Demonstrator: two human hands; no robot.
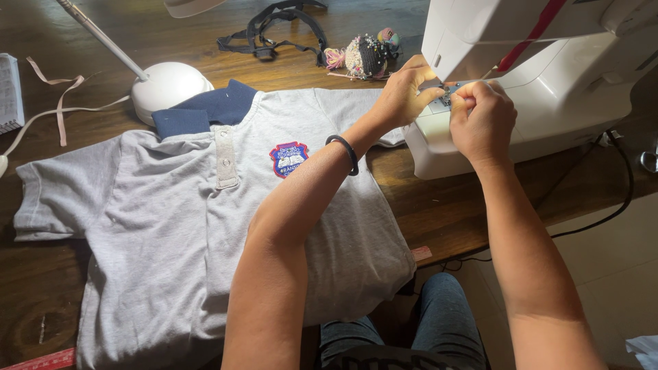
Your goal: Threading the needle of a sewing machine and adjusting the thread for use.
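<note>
I had both hands up at the needle area of the white sewing machine [548, 89]. My left hand [404, 92] rested against its bed with the fingers curled toward the needle; my right hand [482, 116] was pinched shut just beside it, though I could not tell what, if anything, it gripped. The grey polo shirt [171, 226] with the navy collar lay flat on the wooden table [439, 205] under my left forearm, one sleeve reaching the machine's base. A pincushion [365, 56] sat just behind.
</note>
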